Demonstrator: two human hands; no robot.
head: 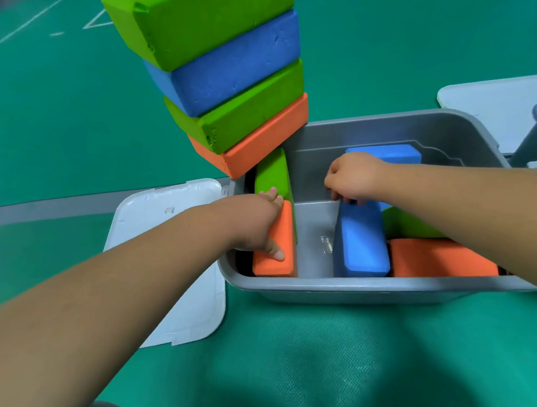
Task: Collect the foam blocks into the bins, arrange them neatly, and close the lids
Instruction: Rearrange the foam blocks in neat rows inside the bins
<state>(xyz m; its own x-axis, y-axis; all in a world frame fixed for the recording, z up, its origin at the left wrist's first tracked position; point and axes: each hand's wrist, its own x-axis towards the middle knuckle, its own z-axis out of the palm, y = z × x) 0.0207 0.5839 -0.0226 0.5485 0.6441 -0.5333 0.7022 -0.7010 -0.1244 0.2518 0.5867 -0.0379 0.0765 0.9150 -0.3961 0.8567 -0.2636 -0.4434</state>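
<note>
L hand (259, 225) grips orange block (286, 223), R hand (353, 177) holds blue block (361, 241); stack (225, 73) at 11 o'clock may topple if bin (334, 287) nudged.

green floor (329, 366) holds a grey bin (350, 288), a white lid (174, 260) beside it, second lid (490, 104) beyond.

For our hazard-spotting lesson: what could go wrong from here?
The leaning stack of four blocks beside the grey bin may topple if the bin is bumped. The blue block in the right hand and the orange block in the left hand stand on edge; released, they might tip over.
</note>
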